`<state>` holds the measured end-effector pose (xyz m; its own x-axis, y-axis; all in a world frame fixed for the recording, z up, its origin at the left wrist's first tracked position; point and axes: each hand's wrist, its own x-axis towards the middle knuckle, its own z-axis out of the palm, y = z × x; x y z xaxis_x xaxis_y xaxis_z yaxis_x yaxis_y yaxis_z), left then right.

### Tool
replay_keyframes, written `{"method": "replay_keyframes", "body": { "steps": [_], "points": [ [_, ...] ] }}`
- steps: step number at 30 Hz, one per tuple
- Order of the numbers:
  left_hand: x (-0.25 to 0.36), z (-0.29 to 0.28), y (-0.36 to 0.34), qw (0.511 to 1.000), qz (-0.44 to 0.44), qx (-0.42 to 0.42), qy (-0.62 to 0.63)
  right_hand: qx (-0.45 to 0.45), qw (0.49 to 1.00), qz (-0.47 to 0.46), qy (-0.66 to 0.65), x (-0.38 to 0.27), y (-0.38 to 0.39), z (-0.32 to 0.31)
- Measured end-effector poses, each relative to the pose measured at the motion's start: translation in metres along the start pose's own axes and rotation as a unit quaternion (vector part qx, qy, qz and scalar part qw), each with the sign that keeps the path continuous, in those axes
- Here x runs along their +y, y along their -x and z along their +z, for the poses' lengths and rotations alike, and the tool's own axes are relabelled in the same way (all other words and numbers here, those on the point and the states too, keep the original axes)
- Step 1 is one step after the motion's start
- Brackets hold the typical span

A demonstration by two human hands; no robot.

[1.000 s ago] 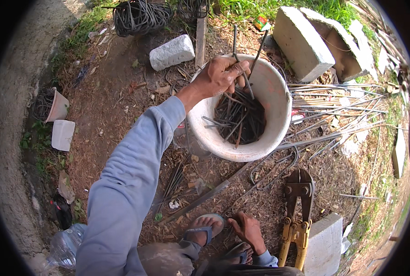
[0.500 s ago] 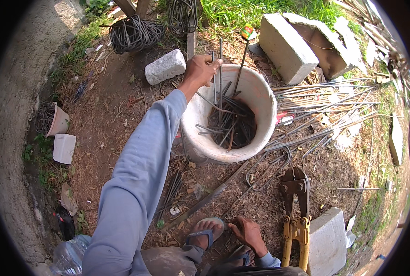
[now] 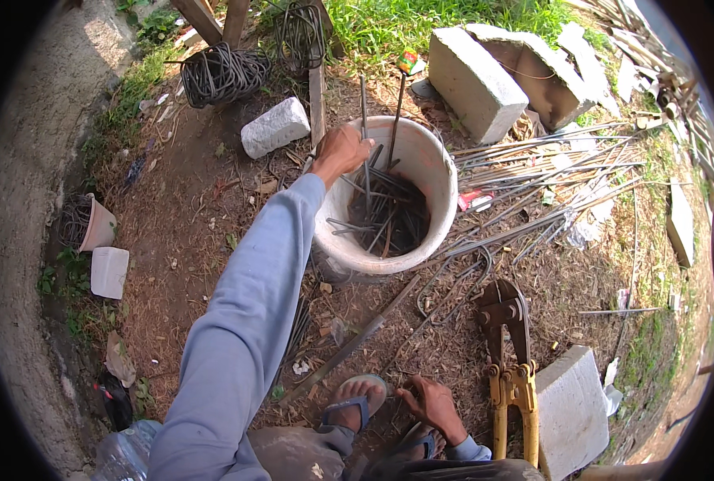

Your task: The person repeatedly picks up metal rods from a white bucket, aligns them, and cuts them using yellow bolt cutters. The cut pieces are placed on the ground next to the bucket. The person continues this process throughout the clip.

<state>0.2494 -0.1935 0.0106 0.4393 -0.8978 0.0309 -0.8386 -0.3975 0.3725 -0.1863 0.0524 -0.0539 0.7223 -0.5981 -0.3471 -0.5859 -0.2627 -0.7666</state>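
My left hand [image 3: 342, 151] reaches over the far left rim of a whitish, stained bucket [image 3: 447, 200]. Its fingers are closed round an upright dark steel rod [image 3: 363, 100], which sticks up above the hand and runs down into the bucket. Several cut rod pieces [image 3: 387, 212] lie jumbled inside, and another tall rod [image 3: 398, 112] leans on the far rim. Low in the picture, beside my sandalled foot [image 3: 357, 397], hangs my right hand [image 3: 437, 407], its fingers loosely bent and apart with nothing visible in them. Nearest to it on the right are bolt cutters [image 3: 514, 389] with yellow handles.
Long steel rods [image 3: 549, 172] lie spread to the right of the bucket. Concrete blocks [image 3: 479, 84] stand at the back, with another block [image 3: 572, 413] by the cutters. Coiled wire [image 3: 225, 74] hangs at the far left. A rough wall [image 3: 28, 200] borders the left side.
My left hand has come lower toward the bucket rim. The shorter rod that stood up in its fingers no longer shows above it. My right hand stays put; the whole view has shifted slightly.
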Motion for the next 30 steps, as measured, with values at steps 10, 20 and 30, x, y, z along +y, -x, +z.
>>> {"method": "replay_keyframes", "body": {
  "steps": [10, 20, 30],
  "points": [
    [0.067, -0.012, -0.032, 0.983, 0.068, 0.116, 0.123, 0.009, 1.000, -0.011, 0.026, 0.014, 0.009, 0.017],
    [0.064, -0.072, -0.016, 0.932, 0.179, 0.219, 0.225, 0.015, 0.999, 0.027, -0.025, 0.000, 0.022, 0.005],
    [0.085, -0.126, 0.061, 0.816, 0.176, -0.011, 0.551, 0.094, 0.985, 0.049, -0.134, -0.019, 0.008, -0.017]
  ]
}}
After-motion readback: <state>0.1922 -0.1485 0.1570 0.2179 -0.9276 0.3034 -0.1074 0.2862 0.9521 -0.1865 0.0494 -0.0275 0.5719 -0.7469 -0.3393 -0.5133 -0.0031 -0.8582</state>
